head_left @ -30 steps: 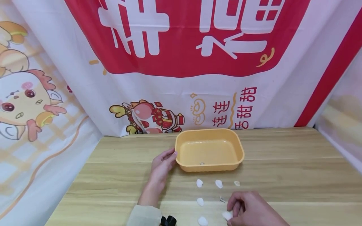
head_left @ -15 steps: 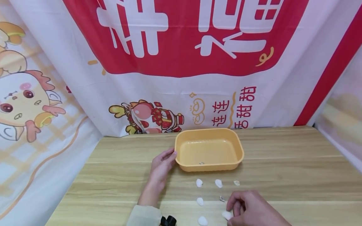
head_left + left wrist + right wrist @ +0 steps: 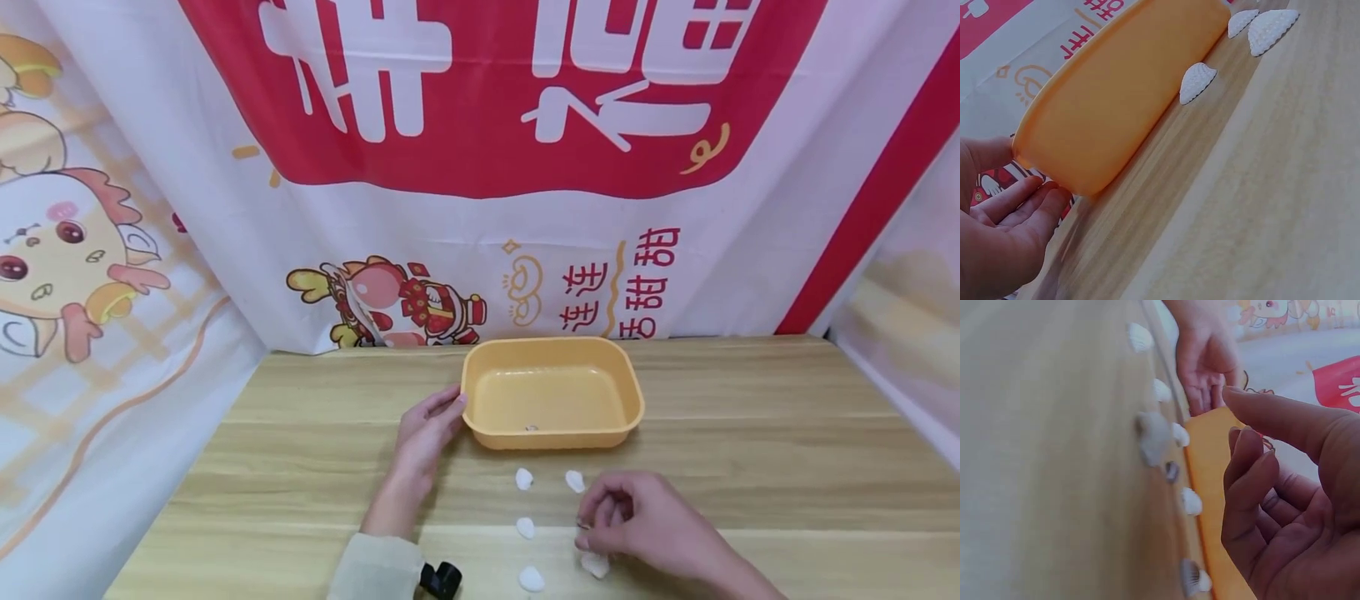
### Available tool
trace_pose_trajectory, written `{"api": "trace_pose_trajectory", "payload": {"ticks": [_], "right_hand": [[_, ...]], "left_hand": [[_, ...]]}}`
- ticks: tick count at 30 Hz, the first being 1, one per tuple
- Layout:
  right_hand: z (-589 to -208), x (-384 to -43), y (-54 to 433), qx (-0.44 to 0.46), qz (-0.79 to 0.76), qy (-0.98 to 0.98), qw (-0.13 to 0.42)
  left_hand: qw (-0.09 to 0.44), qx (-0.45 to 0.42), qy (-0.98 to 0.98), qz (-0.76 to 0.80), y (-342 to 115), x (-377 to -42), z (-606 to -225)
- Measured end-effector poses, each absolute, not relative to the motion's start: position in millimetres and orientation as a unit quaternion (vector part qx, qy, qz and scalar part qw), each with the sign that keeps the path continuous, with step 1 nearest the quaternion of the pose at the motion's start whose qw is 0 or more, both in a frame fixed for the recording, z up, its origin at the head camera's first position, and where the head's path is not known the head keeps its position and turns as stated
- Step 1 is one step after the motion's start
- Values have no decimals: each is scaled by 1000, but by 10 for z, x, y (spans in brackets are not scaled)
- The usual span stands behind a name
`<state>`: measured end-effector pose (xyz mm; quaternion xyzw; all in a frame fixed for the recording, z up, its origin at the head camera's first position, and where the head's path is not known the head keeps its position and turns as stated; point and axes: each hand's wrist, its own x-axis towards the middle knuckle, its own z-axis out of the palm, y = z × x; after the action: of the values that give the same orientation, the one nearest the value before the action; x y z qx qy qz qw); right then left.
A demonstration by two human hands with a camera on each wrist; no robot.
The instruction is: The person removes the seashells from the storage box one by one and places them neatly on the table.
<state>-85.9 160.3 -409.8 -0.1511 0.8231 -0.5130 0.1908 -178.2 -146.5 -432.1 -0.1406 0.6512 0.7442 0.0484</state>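
My left hand (image 3: 426,440) holds the left end of a yellow-orange plastic basin (image 3: 555,442), thumb at the rim and fingers against the side below it. In the right wrist view, my right hand (image 3: 1297,512) has loosely curled fingers and a gap between thumb and forefinger, holding nothing. From the head, that right hand (image 3: 645,521) hovers over the shells. White ribbed seashells (image 3: 525,527) lie on the table in rows before the basin. One white shell (image 3: 596,566) sits just below the right fingertips. A small dark shell (image 3: 1172,471) lies among them.
Inside the basin, near its front wall, is one tiny shell-like piece (image 3: 532,428). Printed cloth (image 3: 480,158) hangs behind the wooden table (image 3: 315,467) and along both sides. A black device (image 3: 442,578) is on the left wrist.
My right hand has left the lower white shell, which stays on the table, and moved up and leftward over the dark shell. The left hand still holds the basin.
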Motion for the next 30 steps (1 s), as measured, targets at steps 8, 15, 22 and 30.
{"api": "trace_pose_trajectory", "payload": {"ticks": [8,15,22,30], "right_hand": [[-3832,-1142,1531,-161,-504,838,132],[-3656,-1592,1405,-140,-512,837,133],[-3754,-2068,1253,-120,-503,844,143],[-3910,-2290,1165,-150,-432,866,200]], "left_hand": [[47,-142,655,741,-1465,-1789,-4322],[47,-138,652,744,-1456,-1755,-4303],[40,-137,651,746,-1480,-1758,-4305],[46,-134,646,750,-1476,-1784,-4314]]}}
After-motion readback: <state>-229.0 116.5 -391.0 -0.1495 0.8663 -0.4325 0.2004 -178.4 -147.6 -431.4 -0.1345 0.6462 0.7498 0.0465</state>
